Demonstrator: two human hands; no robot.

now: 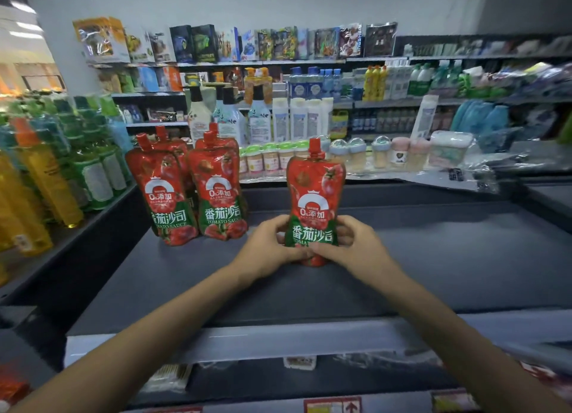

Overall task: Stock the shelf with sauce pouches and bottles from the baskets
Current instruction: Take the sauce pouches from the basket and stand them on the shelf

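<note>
A red tomato sauce pouch [315, 192] with a red cap stands upright on the dark grey shelf [448, 258], right of centre. My left hand [272, 248] and my right hand [353, 242] both grip its lower part from either side. Several more red sauce pouches [192, 189] stand in two rows to the left on the same shelf, about a hand's width from the held one. No basket is in view.
Yellow and green bottles [55, 171] fill the neighbouring shelf on the left. Behind the shelf's back edge stand small jars [340, 155] and white bottles [297, 118]. The shelf's front lip carries a price rail [278, 341]. Bare shelf stretches to the right of the held pouch.
</note>
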